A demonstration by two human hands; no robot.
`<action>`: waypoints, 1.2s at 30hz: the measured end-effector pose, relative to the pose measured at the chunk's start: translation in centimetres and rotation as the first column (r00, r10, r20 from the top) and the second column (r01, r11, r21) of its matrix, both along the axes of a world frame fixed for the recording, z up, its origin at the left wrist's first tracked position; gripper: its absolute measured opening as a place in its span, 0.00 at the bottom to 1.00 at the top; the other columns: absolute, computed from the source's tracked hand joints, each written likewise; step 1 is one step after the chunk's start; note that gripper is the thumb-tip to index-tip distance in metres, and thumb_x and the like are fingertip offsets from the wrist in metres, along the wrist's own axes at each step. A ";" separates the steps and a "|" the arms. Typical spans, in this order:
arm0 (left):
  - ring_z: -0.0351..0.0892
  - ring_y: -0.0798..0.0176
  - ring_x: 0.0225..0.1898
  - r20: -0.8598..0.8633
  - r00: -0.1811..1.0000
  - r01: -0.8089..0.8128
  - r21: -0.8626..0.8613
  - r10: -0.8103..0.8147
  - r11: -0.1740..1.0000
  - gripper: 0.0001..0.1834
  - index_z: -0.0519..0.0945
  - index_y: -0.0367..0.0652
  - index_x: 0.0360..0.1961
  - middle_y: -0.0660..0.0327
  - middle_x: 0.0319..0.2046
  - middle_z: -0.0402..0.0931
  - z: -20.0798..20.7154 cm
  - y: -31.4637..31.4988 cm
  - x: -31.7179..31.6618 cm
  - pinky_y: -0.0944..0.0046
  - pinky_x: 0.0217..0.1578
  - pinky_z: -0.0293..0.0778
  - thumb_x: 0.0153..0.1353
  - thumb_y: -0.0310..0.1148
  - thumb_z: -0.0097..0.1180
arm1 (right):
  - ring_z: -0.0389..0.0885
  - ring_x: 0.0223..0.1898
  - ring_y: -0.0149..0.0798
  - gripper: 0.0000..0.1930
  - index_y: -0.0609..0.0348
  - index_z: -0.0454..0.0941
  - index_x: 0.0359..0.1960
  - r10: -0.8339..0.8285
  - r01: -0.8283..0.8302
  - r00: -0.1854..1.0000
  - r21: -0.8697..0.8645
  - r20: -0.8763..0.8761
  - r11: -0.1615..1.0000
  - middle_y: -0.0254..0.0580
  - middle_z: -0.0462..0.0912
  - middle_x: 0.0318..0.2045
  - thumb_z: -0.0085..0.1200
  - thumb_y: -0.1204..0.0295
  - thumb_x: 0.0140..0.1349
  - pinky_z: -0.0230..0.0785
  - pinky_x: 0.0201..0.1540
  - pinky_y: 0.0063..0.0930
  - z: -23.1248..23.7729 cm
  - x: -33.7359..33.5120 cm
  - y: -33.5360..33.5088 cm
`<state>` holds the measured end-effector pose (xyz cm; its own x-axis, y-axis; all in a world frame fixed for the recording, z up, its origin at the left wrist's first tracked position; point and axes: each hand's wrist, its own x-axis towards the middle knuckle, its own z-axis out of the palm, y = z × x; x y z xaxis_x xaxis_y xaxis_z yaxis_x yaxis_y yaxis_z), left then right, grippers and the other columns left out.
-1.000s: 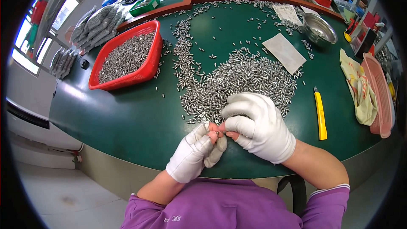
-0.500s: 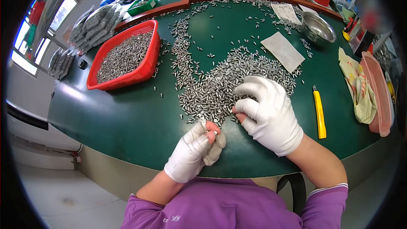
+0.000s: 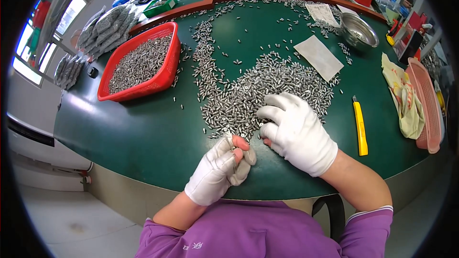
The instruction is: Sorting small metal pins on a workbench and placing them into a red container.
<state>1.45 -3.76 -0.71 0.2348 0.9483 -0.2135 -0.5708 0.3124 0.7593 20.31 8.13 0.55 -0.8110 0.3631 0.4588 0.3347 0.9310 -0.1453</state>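
Note:
A broad heap of small silvery metal pins with pointed ends [image 3: 248,93] lies on the green tabletop. Both my hands wear white gloves with some fingertips bare. Just below the heap's near edge, my left hand [image 3: 220,167] is curled, thumb and forefinger drawn close together; whatever is between them I cannot make out. My right hand [image 3: 299,134] reaches over the heap's near right edge with bent fingers. Its thumb and forefinger tips come together low by the loose pins, partly hidden by the hand itself, so its hold is unclear.
A red basket [image 3: 174,67] full of pins stands left. On the right lie a yellow utility knife [image 3: 360,129], a paper sheet [image 3: 319,57], a metal bowl [image 3: 358,32], a cloth [image 3: 401,100] and a pink basket [image 3: 424,110]. Filled bags [image 3: 107,28] sit far left.
My right hand has shifted slightly left and down, its fingers lower at the heap's edge. A small metal part at my left fingertips no longer shows; that hand has barely moved.

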 end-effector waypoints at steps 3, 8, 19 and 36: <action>0.63 0.76 0.24 -0.027 0.999 -0.020 -0.025 0.020 0.999 0.11 0.73 0.50 0.47 0.64 0.37 0.74 0.2 -0.1 0.0 0.76 0.23 0.57 0.70 0.42 0.54 | 0.75 0.52 0.47 0.10 0.53 0.77 0.27 -0.005 0.004 1.000 -0.024 -0.027 1.000 0.39 0.78 0.43 0.64 0.71 0.42 0.70 0.53 0.44 0.5 -0.1 -0.4; 0.63 0.76 0.22 -0.079 0.997 0.014 -0.094 -0.022 0.996 0.12 0.73 0.50 0.46 0.66 0.34 0.74 1.0 0.0 0.2 0.76 0.22 0.56 0.69 0.43 0.56 | 0.76 0.53 0.48 0.14 0.49 0.74 0.31 0.078 -0.118 0.955 -0.123 -0.286 0.985 0.35 0.78 0.45 0.67 0.67 0.45 0.69 0.52 0.45 0.8 -0.3 -1.2; 0.73 0.81 0.28 -0.022 1.000 0.015 -0.153 -0.018 0.988 0.09 0.75 0.53 0.43 0.72 0.32 0.78 0.6 -0.1 -0.2 0.80 0.25 0.61 0.68 0.43 0.58 | 0.79 0.47 0.47 0.12 0.50 0.79 0.34 0.084 -0.164 0.923 -0.186 -0.377 0.969 0.36 0.79 0.41 0.66 0.66 0.48 0.72 0.44 0.42 0.2 -0.4 -1.1; 0.72 0.80 0.27 -0.043 0.999 -0.003 -0.126 -0.002 0.992 0.10 0.74 0.50 0.43 0.69 0.35 0.79 0.4 -0.3 -0.1 0.80 0.25 0.62 0.70 0.43 0.55 | 0.80 0.45 0.47 0.13 0.52 0.78 0.33 0.090 -0.172 0.922 -0.192 -0.376 0.966 0.36 0.79 0.40 0.67 0.70 0.45 0.72 0.42 0.42 0.2 -0.6 -1.3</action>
<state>1.37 -4.04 -0.30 0.2225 0.9133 -0.3410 -0.5385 0.4067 0.7380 19.67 6.79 0.72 -0.6521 0.3888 0.6508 0.0980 0.8945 -0.4362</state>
